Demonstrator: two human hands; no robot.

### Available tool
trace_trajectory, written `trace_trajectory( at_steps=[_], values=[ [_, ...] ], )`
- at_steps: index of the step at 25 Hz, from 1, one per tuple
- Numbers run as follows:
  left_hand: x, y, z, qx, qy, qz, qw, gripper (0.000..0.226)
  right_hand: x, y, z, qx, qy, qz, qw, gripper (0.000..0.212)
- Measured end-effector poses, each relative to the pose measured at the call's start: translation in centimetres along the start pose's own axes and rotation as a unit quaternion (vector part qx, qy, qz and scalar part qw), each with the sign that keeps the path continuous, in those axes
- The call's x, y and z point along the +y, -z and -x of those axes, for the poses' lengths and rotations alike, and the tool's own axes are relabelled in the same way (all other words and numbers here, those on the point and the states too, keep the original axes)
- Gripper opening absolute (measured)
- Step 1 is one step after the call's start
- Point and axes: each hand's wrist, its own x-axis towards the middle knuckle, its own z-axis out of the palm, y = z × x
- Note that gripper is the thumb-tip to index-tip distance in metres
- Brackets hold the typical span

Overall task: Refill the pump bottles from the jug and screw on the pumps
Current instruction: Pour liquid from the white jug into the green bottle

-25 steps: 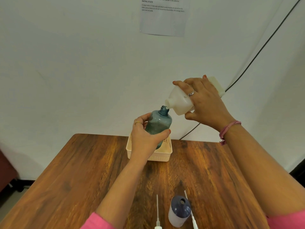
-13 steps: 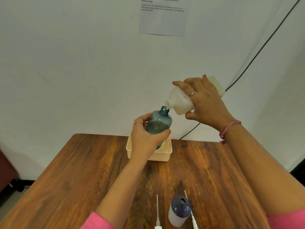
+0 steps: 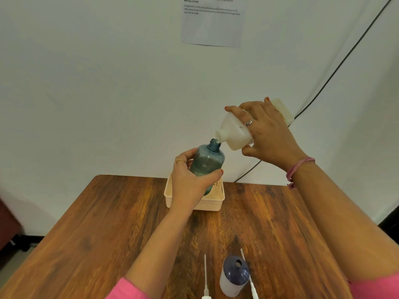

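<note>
My left hand (image 3: 190, 182) grips a teal see-through pump bottle (image 3: 207, 161) and holds it up above the table, tilted a little to the right. Its neck is bare, with no pump on it. My right hand (image 3: 267, 134) holds a white jug (image 3: 234, 132) tipped down to the left, its spout right at the teal bottle's mouth. A second bottle (image 3: 234, 276), dark blue over a pale lower part and also without a pump, stands near the table's front edge. Two white pumps with long tubes lie beside it, one on its left (image 3: 205, 279) and one on its right (image 3: 250, 281).
A cream plastic basket (image 3: 212, 201) sits at the back of the wooden table (image 3: 86, 223), partly hidden by my left hand. A black cable (image 3: 336, 67) runs down the white wall behind. A printed sheet (image 3: 212, 20) hangs on the wall.
</note>
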Motion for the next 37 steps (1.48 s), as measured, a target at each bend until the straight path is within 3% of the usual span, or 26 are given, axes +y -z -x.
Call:
trace_trajectory(
  at_steps=[37],
  values=[
    [-0.03,0.15,0.48,0.000,0.007,0.001,1.000,0.076,-0.34,-0.23,0.51,0.007,-0.006,-0.006,1.000,0.096]
  ],
)
